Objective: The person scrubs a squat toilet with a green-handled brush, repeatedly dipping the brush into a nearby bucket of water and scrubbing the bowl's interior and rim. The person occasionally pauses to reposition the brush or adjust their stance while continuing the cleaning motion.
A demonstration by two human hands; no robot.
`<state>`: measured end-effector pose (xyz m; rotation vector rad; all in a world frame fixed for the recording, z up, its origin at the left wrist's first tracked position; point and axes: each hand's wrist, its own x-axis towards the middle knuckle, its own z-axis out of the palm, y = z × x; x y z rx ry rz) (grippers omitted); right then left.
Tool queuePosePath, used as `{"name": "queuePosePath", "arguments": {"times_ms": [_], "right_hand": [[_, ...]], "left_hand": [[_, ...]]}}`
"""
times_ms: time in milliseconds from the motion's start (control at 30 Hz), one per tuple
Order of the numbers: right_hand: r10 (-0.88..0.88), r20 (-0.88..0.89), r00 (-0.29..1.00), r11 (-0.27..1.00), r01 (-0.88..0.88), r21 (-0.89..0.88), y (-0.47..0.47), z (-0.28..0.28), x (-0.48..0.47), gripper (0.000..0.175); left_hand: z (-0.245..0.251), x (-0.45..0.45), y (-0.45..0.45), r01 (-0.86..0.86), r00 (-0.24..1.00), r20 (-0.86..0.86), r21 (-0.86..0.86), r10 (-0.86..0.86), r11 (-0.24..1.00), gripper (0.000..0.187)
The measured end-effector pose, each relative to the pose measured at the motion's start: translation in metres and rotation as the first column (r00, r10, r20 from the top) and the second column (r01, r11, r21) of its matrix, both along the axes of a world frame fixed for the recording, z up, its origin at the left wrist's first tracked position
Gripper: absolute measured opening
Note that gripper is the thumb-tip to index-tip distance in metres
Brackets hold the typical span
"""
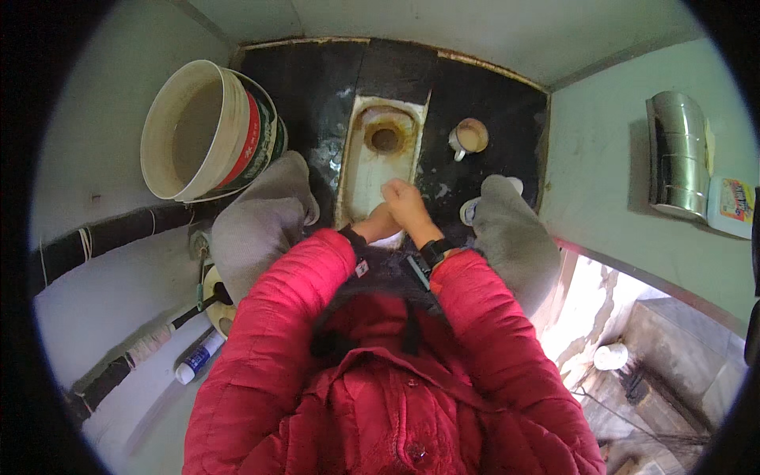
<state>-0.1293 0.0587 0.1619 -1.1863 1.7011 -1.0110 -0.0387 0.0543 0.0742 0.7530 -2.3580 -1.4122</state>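
Observation:
My left hand [380, 224] and my right hand [407, 205] meet over the front part of a white squat toilet pan [368, 178] set in a dark floor. The right hand lies across the left and covers much of it. Its fingers look curled, and whether anything is between the two hands cannot be told. Dark bands circle both wrists, with a small tag [361, 268] hanging by the left one. Brown stains ring the pan's drain hole [385, 140]. Right of the pan, a white mug [468, 138] with pale liquid in it stands on the floor.
At left stands a large plastic bucket [234, 133] holding cloudy liquid. Below it are a black wrapped pipe [119, 240] and a blue-white bottle [199, 357]. A metal paper holder [680, 155] and a plastic jug [730, 206] are at the right wall. A doorway opens lower right.

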Motion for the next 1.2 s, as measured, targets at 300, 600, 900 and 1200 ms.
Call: {"name": "queuePosePath", "arguments": {"times_ms": [300,600,900,1200], "right_hand": [[0.003,0.082,0.997,1.000,-0.006,0.029,-0.002,-0.001,0.001,0.023],[-0.018,-0.024,1.000,0.995,0.020,0.096,0.002,-0.005,-0.003,0.022],[0.042,0.014,0.999,0.999,-0.042,0.018,0.003,0.000,-0.010,0.022],[0.028,-0.105,0.994,0.999,-0.026,0.027,0.004,0.002,-0.009,0.022]], "left_hand": [[0.012,0.001,-0.003,0.040,0.993,-0.112,0.017,-0.038,0.999,0.019],[0.003,-0.007,-0.001,0.102,0.991,-0.095,0.142,-0.089,0.985,0.022],[-0.008,-0.011,0.004,-0.007,1.000,0.008,0.037,0.006,0.999,0.024],[0.013,-0.011,0.001,-0.065,0.990,-0.121,0.056,0.071,0.996,0.028]]}}
